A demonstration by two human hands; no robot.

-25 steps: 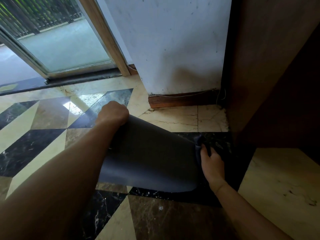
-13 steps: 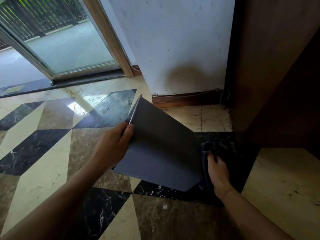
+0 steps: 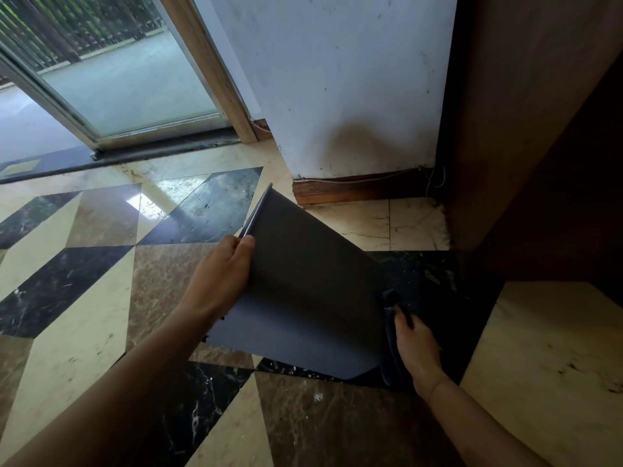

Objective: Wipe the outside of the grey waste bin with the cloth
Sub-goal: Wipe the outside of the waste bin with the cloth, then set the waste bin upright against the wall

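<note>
The grey waste bin [image 3: 303, 291] lies tipped over on the marble floor, its open rim pointing up and left toward the door. My left hand [image 3: 220, 278] grips the bin's rim on the left side. My right hand [image 3: 416, 345] presses a dark cloth [image 3: 389, 332] against the bin's base end at the right. Most of the cloth is hidden between my palm and the bin.
A white wall [image 3: 337, 79] with a wooden skirting board [image 3: 357, 190] stands just behind the bin. A dark wooden cabinet [image 3: 526, 129] rises on the right. A glass sliding door [image 3: 111, 85] is at the upper left. Patterned marble floor [image 3: 84, 264] stretches to the left.
My left hand moved from the top of the bin to its rim, and the bin turned so a flat side faces me. My right hand with the cloth slid slightly down along the base.
</note>
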